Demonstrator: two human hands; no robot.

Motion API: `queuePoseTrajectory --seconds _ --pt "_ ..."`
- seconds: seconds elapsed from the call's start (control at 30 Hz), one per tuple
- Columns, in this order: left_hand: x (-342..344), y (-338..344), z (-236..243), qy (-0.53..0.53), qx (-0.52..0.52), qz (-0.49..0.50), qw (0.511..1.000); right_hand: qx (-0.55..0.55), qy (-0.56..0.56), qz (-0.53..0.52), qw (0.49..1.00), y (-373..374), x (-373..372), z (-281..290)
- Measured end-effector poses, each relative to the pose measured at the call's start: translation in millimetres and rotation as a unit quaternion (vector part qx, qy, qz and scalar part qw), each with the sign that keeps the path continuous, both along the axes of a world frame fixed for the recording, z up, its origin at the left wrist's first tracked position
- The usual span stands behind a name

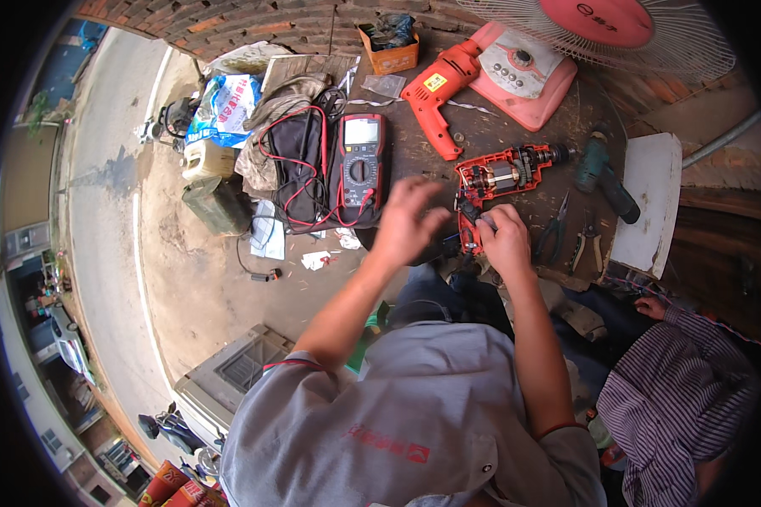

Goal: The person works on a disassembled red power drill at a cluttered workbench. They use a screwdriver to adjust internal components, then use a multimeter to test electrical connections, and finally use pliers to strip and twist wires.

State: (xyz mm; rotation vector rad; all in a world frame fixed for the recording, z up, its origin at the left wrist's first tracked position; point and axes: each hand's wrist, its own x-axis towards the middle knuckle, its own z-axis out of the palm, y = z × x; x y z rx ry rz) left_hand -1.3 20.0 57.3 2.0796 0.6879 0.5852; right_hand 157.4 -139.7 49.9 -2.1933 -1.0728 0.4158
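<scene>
An opened red drill [499, 176] lies on the dark workbench [414, 144], its motor and wiring exposed. My right hand [506, 237] grips the handle end of this drill near the bench's front edge. My left hand [406, 221] is blurred, fingers spread, hovering just left of the drill and holding nothing that I can make out. A red and black multimeter [361, 160] with red and black leads lies on a black pouch [300, 160] to the left of my left hand.
A whole orange drill [435, 93] and a pink fan base [520, 72] lie at the back. Pliers [554, 232], cutters and a teal tool [604, 177] sit to the right. Another person in a striped shirt [676, 389] sits at my right. Jerrycans [211, 182] stand left.
</scene>
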Motion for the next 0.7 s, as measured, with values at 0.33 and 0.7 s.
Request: queuePoseTrajectory --seconds 0.33,0.7 --pt "-54.4 168.2 -46.9 0.306 0.171 0.238 0.906 0.082 0.080 -0.104 0.988 -23.1 5.6 -18.7" --pt "-48.4 135.6 7.0 -0.050 -0.030 0.282 0.958 0.065 0.106 -0.178 0.976 -54.1 26.9 -6.4"
